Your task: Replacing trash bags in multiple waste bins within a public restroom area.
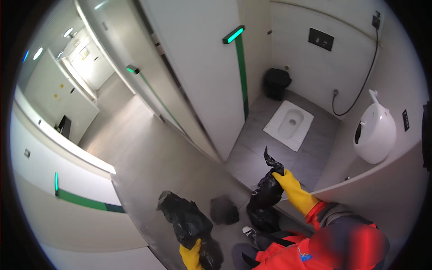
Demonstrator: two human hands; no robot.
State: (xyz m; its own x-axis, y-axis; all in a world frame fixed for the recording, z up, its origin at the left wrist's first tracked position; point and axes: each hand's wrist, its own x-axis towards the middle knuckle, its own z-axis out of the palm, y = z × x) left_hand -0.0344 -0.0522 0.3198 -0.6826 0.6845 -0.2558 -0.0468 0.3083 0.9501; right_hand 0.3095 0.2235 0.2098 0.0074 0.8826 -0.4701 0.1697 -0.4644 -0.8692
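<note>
In yellow rubber gloves, my left hand (191,253) grips a crumpled black plastic bag (187,217) at the bottom of the view. My right hand (291,189), its arm in a red and dark sleeve, is closed around the upper part of another black plastic bag (265,199), whose twisted end sticks up above the glove. This second bag hangs by the cubicle's threshold. Between the two bags a dark, blurred object (224,210) stands on the grey floor; whether it is a bin or a bag I cannot tell.
Ahead is a cubicle with a white squat toilet (286,133), a black lidded bin (277,84) in the corner and a white wall-mounted basin or urinal (375,136). Its partition (202,50) bears a green-lit handle. My shoe (249,231) is near the right bag. A corridor (125,114) runs upper left.
</note>
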